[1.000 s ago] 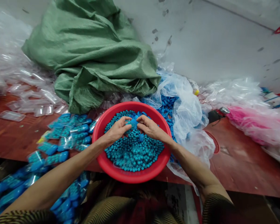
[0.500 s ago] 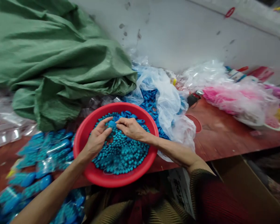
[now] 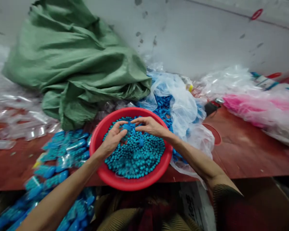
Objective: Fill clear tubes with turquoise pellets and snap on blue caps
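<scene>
A red plastic basin [image 3: 103,171] sits at the near edge of the table, filled with small teal beads [image 3: 135,157]. Over its far half my left hand [image 3: 112,139] and my right hand [image 3: 149,125] meet, fingers pinched together on a small blue cap-like piece [image 3: 128,127]. Another blue piece [image 3: 141,142] lies on the beads just below my right hand. What else is inside my fingers is hidden.
Filled clear packets of teal beads [image 3: 62,154] lie left of the basin, spilling over the table edge. A green woven sack [image 3: 77,67] is heaped behind. A clear bag of blue pieces [image 3: 180,109] lies right of the basin, pink bags [image 3: 260,109] beyond. Empty clear packets [image 3: 19,128] lie far left.
My view has swung back leftward and steadied. Both hands stay pinched together over the far side of the basin on the blue piece, shifted slightly.
</scene>
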Demonstrator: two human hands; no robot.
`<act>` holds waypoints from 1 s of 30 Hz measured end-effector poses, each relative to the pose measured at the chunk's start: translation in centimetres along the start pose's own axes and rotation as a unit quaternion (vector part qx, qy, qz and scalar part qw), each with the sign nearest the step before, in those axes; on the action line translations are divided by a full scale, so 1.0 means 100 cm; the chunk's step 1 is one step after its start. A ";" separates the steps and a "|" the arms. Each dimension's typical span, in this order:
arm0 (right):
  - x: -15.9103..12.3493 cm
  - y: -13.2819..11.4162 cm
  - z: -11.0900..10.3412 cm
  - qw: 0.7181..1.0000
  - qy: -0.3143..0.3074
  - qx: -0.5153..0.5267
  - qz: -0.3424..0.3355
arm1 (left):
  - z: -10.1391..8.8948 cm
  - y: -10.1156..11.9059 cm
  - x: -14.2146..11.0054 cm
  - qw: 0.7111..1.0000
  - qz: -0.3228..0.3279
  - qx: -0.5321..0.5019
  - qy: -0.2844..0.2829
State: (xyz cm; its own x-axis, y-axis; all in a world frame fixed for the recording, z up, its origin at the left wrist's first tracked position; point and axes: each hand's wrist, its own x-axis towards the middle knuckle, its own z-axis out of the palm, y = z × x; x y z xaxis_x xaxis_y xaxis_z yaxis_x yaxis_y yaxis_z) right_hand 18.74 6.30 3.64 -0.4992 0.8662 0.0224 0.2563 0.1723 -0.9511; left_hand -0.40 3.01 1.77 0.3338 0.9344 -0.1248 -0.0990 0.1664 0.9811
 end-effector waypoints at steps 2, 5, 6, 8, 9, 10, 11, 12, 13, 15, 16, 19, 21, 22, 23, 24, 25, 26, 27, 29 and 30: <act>0.003 0.001 -0.002 0.996 0.025 0.082 0.038 | 0.000 0.000 0.000 1.000 -0.002 0.004 -0.010; 0.007 0.004 0.009 0.987 0.082 0.122 0.057 | 0.000 -0.001 -0.002 1.000 0.007 0.019 -0.003; 0.009 0.005 0.013 0.987 0.098 0.111 0.056 | 0.000 -0.002 -0.003 1.000 0.011 0.022 0.002; 0.010 0.007 0.021 0.991 0.115 0.053 0.032 | 0.000 -0.002 -0.004 0.999 0.017 0.025 0.011; 0.009 0.006 0.023 0.994 0.107 0.010 0.012 | 0.001 -0.002 -0.004 0.999 0.017 0.028 0.013; 0.008 0.005 0.026 0.996 0.085 -0.039 -0.008 | 0.001 -0.003 -0.004 0.999 0.018 0.029 0.016; 0.007 0.003 0.028 0.994 0.053 -0.090 -0.028 | 0.002 -0.003 -0.004 0.999 0.019 0.031 0.019; 0.005 0.000 0.031 0.989 0.018 -0.138 -0.046 | 0.003 -0.003 -0.004 0.999 0.024 0.031 0.024; 0.003 -0.003 0.034 0.981 -0.012 -0.184 -0.064 | 0.004 -0.004 -0.004 0.998 0.035 0.029 0.032; -0.001 -0.010 0.040 0.956 -0.039 -0.277 -0.089 | 0.005 -0.005 -0.003 0.996 0.068 0.019 0.046; -0.003 -0.013 0.044 0.941 -0.037 -0.325 -0.093 | 0.005 -0.006 -0.003 0.995 0.083 0.014 0.045; -0.006 -0.018 0.051 0.891 -0.024 -0.447 -0.078 | 0.005 -0.006 -0.001 0.996 0.091 -0.003 0.018; -0.006 -0.018 0.052 0.866 -0.025 -0.494 -0.077 | 0.004 -0.006 -0.001 0.997 0.079 -0.016 -0.003; -0.005 -0.017 0.052 0.855 -0.028 -0.512 -0.080 | 0.004 -0.007 0.000 0.997 0.077 -0.022 -0.006; -0.004 -0.017 0.052 0.845 -0.030 -0.528 -0.083 | 0.005 -0.007 0.000 0.997 0.078 -0.026 -0.004; -0.002 -0.017 0.052 0.836 -0.031 -0.541 -0.085 | 0.005 -0.007 0.001 0.996 0.082 -0.029 0.003; -0.001 -0.017 0.052 0.829 -0.032 -0.551 -0.085 | 0.006 -0.007 0.001 0.996 0.087 -0.028 0.015; 0.001 -0.017 0.052 0.825 -0.034 -0.557 -0.085 | 0.006 -0.008 0.001 0.995 0.093 -0.025 0.030; 0.004 -0.018 0.053 0.823 -0.037 -0.560 -0.086 | 0.006 -0.009 0.002 0.994 0.099 -0.021 0.047; 0.008 -0.019 0.055 0.825 -0.048 -0.557 -0.084 | 0.005 -0.011 0.003 0.991 0.105 -0.012 0.079; 0.010 -0.019 0.057 0.827 -0.054 -0.554 -0.082 | 0.004 -0.012 0.003 0.990 0.106 -0.005 0.093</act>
State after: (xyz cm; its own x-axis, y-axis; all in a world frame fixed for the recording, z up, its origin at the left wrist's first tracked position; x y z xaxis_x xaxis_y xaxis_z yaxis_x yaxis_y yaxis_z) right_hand 13.00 4.19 3.72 -0.6586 0.7515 0.0391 0.7484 0.6595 -0.0705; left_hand 0.16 3.00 0.61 0.1260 0.9903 0.0587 -0.1578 -0.0384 0.9867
